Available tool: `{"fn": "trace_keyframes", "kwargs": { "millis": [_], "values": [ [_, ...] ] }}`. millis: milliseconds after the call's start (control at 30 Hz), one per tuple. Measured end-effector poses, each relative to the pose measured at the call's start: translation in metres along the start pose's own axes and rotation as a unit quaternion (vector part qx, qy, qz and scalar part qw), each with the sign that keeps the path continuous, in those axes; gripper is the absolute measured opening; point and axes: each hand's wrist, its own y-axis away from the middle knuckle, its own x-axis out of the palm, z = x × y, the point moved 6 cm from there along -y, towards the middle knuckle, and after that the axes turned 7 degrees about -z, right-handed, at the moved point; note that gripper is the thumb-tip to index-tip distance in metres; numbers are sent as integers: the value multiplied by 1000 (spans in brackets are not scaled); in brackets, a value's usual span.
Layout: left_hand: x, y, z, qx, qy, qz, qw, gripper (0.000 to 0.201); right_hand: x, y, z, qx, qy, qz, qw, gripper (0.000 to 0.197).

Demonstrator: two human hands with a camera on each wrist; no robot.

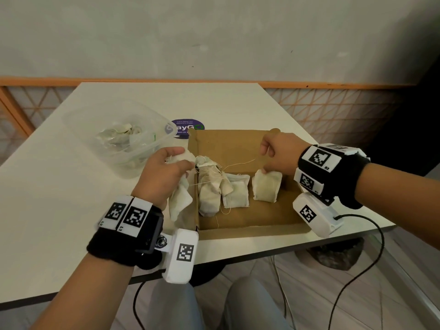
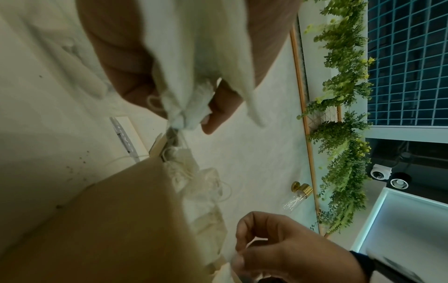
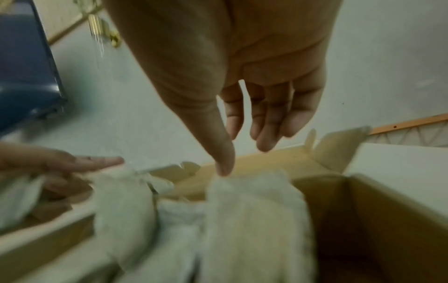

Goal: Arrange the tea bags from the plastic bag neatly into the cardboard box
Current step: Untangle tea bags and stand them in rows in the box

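Observation:
The open cardboard box [image 1: 238,144] lies on the table in front of me. Pale tea bags lie inside it: a tangled pair [image 1: 209,194] at the left, one [image 1: 235,194] in the middle and one [image 1: 266,186] at the right. My left hand [image 1: 183,163] grips a bunch of tea bags [image 1: 181,201] at the box's left wall; the left wrist view shows the fingers [image 2: 218,107] curled round them [image 2: 191,57]. My right hand [image 1: 265,160] hovers over the right tea bag [image 3: 254,210], thumb tip on its top edge and fingers [image 3: 266,122] hanging loose. A thread runs from the tangle toward that hand.
A clear plastic tub [image 1: 114,115] at the back left holds the plastic bag [image 1: 119,136] with more tea bags. A round purple sticker [image 1: 188,127] sits behind the box. The white table [image 1: 71,210] ends just below the box. Black cables [image 1: 357,258] hang at the right.

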Motion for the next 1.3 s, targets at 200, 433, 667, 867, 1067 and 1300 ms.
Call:
{"fn": "trace_keyframes", "kwargs": {
  "millis": [200,433,667,867,1067,1300],
  "values": [
    [6,-4,-25,52,-1,-5,999,23,0,31,51,-110,-67,120,984,14],
    [11,-14,-66,129,5,19,991,16,25,32,59,-129,-34,139,981,31],
    [25,-20,-66,150,-44,98,983,16,-12,14,39,-66,-123,12,990,19],
    [31,-17,-52,137,-69,145,977,9,-22,15,51,-92,-171,-17,981,12],
    [37,-4,-58,143,-142,232,952,14,-46,14,80,-168,-219,-9,961,15],
    [-6,-21,-49,68,-56,117,989,17,-21,50,114,-237,-117,3,964,8]
  ]
}}
